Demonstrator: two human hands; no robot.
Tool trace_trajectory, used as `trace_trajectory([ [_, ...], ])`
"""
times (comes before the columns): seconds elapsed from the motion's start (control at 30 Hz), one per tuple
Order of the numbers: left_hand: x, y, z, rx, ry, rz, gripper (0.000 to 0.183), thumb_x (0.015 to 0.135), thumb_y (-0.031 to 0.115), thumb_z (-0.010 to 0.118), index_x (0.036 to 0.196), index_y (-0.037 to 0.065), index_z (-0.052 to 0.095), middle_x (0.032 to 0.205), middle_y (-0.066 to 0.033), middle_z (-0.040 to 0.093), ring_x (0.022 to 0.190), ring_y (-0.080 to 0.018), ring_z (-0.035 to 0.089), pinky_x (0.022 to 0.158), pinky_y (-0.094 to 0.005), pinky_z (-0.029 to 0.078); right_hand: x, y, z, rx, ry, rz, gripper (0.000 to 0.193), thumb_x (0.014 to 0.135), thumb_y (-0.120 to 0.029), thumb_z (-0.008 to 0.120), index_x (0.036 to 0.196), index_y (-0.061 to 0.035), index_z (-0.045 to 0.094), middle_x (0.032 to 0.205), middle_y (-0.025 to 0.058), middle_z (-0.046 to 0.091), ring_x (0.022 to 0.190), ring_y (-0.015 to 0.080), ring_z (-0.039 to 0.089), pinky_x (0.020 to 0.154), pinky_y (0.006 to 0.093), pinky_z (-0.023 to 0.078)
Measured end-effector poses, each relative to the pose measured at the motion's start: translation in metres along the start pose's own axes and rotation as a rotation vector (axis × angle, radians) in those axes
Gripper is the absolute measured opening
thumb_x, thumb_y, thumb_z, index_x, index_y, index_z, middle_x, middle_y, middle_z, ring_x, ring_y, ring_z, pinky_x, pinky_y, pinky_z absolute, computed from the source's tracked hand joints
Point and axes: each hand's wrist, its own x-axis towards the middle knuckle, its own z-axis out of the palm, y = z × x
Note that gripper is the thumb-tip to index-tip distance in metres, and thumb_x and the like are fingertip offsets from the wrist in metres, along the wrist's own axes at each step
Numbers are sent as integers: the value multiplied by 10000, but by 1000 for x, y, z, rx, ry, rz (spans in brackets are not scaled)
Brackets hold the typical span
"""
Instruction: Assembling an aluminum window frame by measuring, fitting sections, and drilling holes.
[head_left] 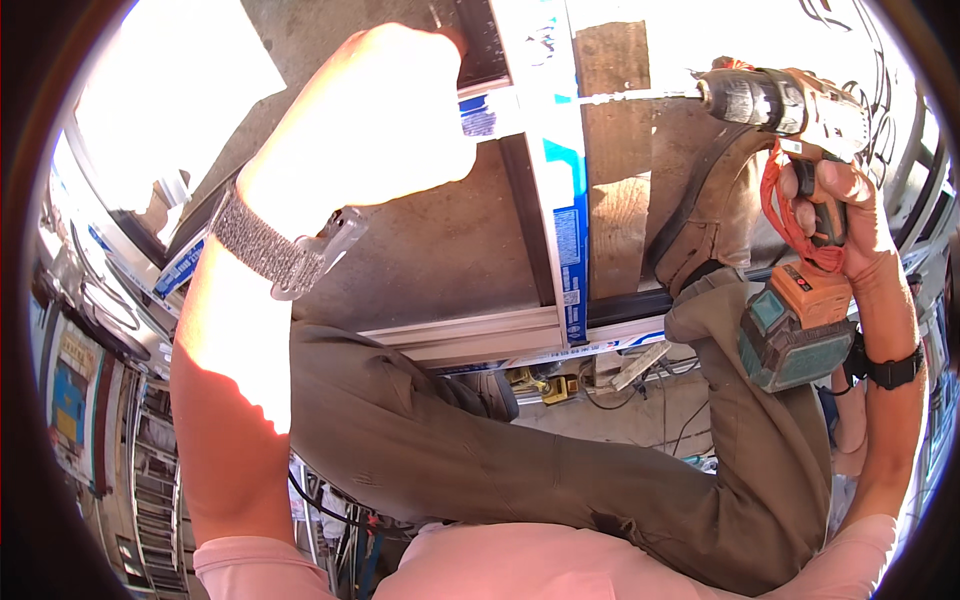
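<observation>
My right hand (850,205) is wrapped around the grip of a cordless drill (815,110), whose orange-and-green battery (790,340) hangs below. A red strap (785,205) dangles by the grip. The drill's long thin bit (640,97) points left, its tip at the side of an upright metal profile (565,190) covered in blue-and-white film. On the other side of that profile, my left hand (385,115) is closed around a short crosspiece profile (492,112) that meets it. Strong sunlight washes out this hand, and its fingers are mostly hidden.
A wooden board (617,200) lies beneath the bit. My shoe (710,215) rests right of it, near the frame's bottom rail (470,338). Yellow metal pieces (548,385) and thin cables lie beyond the rail. More cables (880,110) run at the far right; racks (155,470) stand left.
</observation>
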Motion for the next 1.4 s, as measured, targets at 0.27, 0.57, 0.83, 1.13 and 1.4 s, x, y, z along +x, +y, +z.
trace_trajectory([
  [0.27, 16, 4, 22, 194, 102, 0, 517, 625, 166, 735, 1087, -39, 627, 778, -207, 612, 756, -343, 625, 730, -386, 533, -2, 2, -2, 33, 2, 35, 378, 857, -265, 689, 1095, 18, 616, 866, 98, 674, 563, 106, 618, 510, 217, 537],
  [0.57, 3, 0, 20, 328, 152, 75, 481, 638, 150, 743, 1061, -39, 613, 831, -178, 601, 809, -336, 605, 754, -398, 521, -4, 6, 3, 76, 12, 60, 429, 860, -283, 665, 1155, 18, 588, 846, 75, 642, 565, 97, 594, 489, 219, 529],
  [0.83, 12, 48, -27, 226, -184, -281, 186, 660, 121, 671, 665, -63, 646, 672, -227, 645, 626, -336, 670, 601, -359, 537, 0, 9, 13, 56, -16, 39, 502, 861, -316, 680, 1212, 19, 548, 805, 33, 571, 554, 73, 524, 464, 210, 486],
  [1.13, 18, -26, 45, 369, 274, 315, 591, 631, 154, 759, 1172, -23, 601, 913, -156, 613, 894, -316, 601, 786, -385, 520, -15, -1, 7, -120, 207, -11, 453, 822, -343, 699, 1087, 17, 622, 833, 67, 644, 555, 94, 563, 503, 229, 511],
  [1.4, 17, -21, 33, 281, 204, 204, 580, 614, 173, 757, 1145, -7, 610, 902, -161, 608, 904, -331, 597, 809, -405, 514, -7, -4, 5, 43, 27, 66, 418, 826, -266, 687, 1139, -2, 600, 829, 75, 625, 548, 87, 562, 488, 206, 511],
])
